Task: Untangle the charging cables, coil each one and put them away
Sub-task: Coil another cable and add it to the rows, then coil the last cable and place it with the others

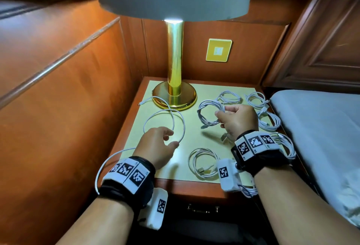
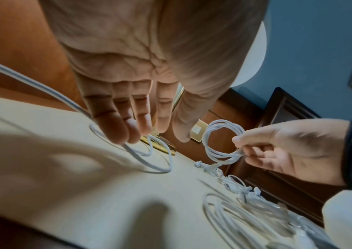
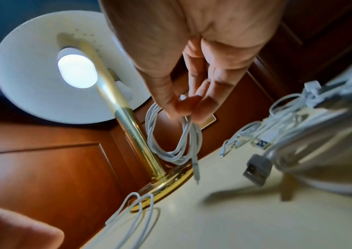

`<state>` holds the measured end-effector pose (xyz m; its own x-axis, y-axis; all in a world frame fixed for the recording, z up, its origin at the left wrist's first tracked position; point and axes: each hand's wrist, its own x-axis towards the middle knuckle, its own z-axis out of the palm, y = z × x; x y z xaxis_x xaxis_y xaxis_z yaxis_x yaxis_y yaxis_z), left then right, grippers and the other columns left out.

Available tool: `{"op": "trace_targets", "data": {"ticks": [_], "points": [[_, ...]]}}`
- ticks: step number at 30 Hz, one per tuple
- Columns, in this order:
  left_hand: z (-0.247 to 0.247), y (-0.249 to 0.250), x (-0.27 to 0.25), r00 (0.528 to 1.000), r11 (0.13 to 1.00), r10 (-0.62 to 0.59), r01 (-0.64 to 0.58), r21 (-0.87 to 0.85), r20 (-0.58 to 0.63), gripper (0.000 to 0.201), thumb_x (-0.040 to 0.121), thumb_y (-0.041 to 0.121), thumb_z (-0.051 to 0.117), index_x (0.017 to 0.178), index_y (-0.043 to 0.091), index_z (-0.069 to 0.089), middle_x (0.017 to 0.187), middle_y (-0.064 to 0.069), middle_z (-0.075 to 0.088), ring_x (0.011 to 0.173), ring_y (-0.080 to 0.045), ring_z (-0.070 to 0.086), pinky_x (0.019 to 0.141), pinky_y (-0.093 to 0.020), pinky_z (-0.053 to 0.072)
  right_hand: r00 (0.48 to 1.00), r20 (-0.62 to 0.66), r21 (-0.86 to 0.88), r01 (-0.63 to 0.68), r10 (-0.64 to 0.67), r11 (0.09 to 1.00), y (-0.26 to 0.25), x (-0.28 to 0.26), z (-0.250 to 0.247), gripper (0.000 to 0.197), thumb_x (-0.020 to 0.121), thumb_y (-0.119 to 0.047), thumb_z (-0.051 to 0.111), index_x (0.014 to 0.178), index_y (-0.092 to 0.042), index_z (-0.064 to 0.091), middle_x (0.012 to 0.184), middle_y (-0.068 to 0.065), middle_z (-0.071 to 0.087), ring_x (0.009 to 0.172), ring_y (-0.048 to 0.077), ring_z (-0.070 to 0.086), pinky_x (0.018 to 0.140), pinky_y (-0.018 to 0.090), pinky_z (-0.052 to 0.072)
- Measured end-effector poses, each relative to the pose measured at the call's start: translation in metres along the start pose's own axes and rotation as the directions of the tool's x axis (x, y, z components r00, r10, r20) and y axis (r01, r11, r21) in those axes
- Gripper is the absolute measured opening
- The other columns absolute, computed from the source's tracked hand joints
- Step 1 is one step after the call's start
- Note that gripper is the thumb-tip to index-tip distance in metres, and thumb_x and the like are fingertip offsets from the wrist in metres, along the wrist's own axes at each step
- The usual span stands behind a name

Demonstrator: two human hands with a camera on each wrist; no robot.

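Right hand [image 1: 236, 121] pinches the limp, light coiled cable [image 1: 209, 114] at its bundled strands; left hand [image 1: 158, 145], fingers relaxed, hovers over the loose cable [image 1: 165, 120].

White cables [image 1: 209, 112], brass-gold lamp [image 1: 174, 59]

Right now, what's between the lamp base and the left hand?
Head view: only the loose cable, lying in open loops on the tabletop from the lamp base to the left hand, whose fingertips reach its near loop. Nothing else there.
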<state>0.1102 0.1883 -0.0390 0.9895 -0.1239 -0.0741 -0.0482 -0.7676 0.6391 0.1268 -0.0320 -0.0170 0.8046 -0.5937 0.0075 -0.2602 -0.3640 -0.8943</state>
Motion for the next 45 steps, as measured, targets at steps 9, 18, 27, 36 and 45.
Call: {"op": "trace_targets", "data": {"ticks": [9,18,27,36,45], "points": [[-0.008,-0.022,0.004,0.993,0.995,-0.104,0.103,0.014,0.053,0.047,0.087,0.030,0.076,0.131,0.024,0.061,0.131,-0.004,0.056,0.112,-0.020,0.061,0.100,-0.036,0.048,0.925,0.138,-0.413,0.379,-0.354,0.828,-0.005,-0.019,0.018,0.015,0.082,-0.013,0.073,0.073,-0.018,0.061,0.083,0.001,0.060,0.075,0.020,0.056,0.066,0.023,0.040],[-0.015,-0.014,0.000,0.989,0.981,0.076,-0.097,-0.171,-0.126,0.050,0.087,0.030,0.075,0.134,0.028,0.058,0.117,0.007,0.055,0.089,-0.002,0.060,0.073,-0.015,0.044,0.891,0.193,-0.278,0.451,-0.410,0.848,-0.012,-0.027,0.012,0.012,0.075,-0.015,0.082,0.075,-0.016,0.070,0.076,-0.002,0.067,0.072,0.019,0.064,0.067,0.027,0.052],[-0.014,0.011,-0.012,0.958,0.758,0.211,-0.285,-0.586,-0.193,0.015,0.096,0.020,0.065,0.107,0.028,0.070,0.093,-0.001,0.074,0.084,-0.018,0.072,0.079,-0.037,0.061,0.850,0.479,0.440,-0.016,-0.220,0.898,-0.023,-0.042,-0.011,0.014,0.080,0.000,0.077,0.094,-0.003,0.074,0.084,0.014,0.076,0.080,0.027,0.074,0.072,0.030,0.060],[-0.012,0.007,-0.008,0.944,0.801,0.272,-0.329,-0.500,-0.186,0.037,0.099,0.003,0.056,0.123,0.030,0.065,0.115,0.003,0.071,0.103,-0.002,0.068,0.094,-0.022,0.054,0.682,0.653,0.326,0.139,-0.329,0.935,-0.016,-0.044,-0.027,0.032,0.086,-0.001,0.069,0.114,-0.017,0.070,0.093,0.015,0.073,0.087,0.029,0.075,0.081,0.033,0.061],[-0.003,0.004,0.001,0.974,0.951,0.223,-0.226,-0.209,-0.038,0.059,0.097,0.013,0.061,0.151,0.022,0.040,0.141,0.010,0.049,0.122,-0.007,0.057,0.104,-0.024,0.045,0.728,0.496,-0.151,0.609,-0.474,0.778,-0.002,-0.026,-0.016,0.016,0.083,-0.012,0.078,0.095,-0.022,0.075,0.087,-0.002,0.072,0.077,0.012,0.069,0.079,0.032,0.058]]}}
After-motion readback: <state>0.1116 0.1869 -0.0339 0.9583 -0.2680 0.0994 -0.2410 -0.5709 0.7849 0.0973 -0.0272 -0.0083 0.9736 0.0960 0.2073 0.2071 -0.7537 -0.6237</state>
